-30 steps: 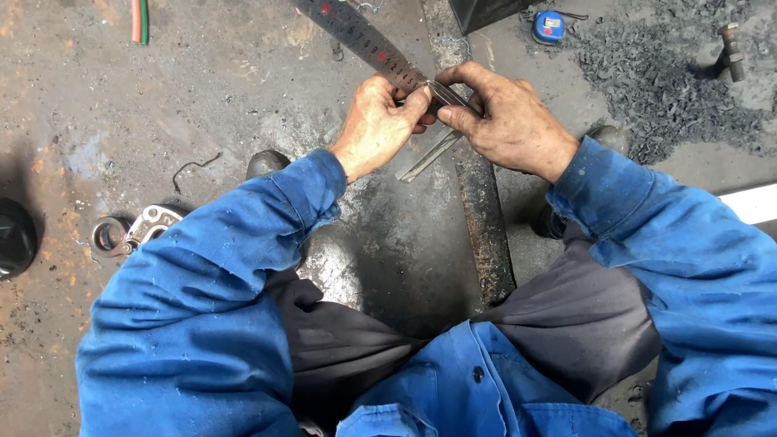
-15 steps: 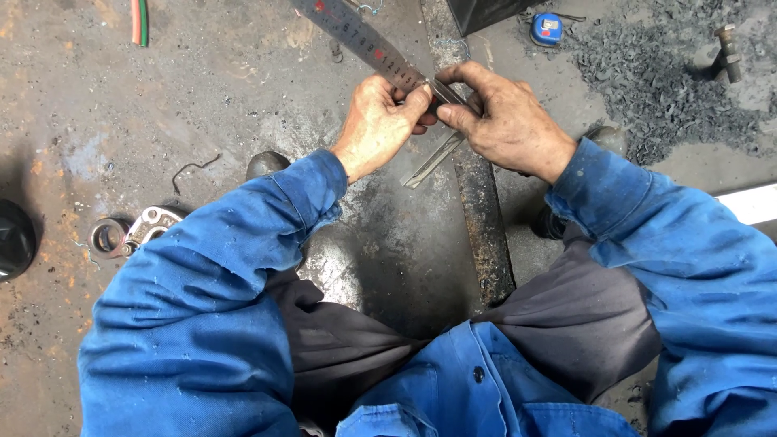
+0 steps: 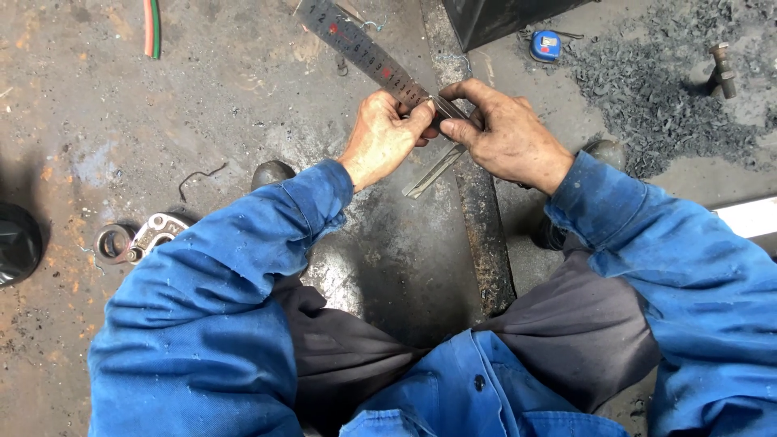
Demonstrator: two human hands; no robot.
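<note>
Steel ruler (image 3: 364,50), long, running to upper centre of frame: stiff, light, slick-faced; best pinched at its near end. Left hand (image 3: 382,139) grips that end. Right hand (image 3: 503,133) pinches thin metal strips (image 3: 435,171), springy, sharp-edged, just below.

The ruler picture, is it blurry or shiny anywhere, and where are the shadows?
Head view: sharp and evenly lit. The steel ruler shows only a dull sheen, no hard glare. The left hand and right hand are crisp. A soft shadow lies on the floor beneath the person's body, and a pale bar looks brightest.
</note>
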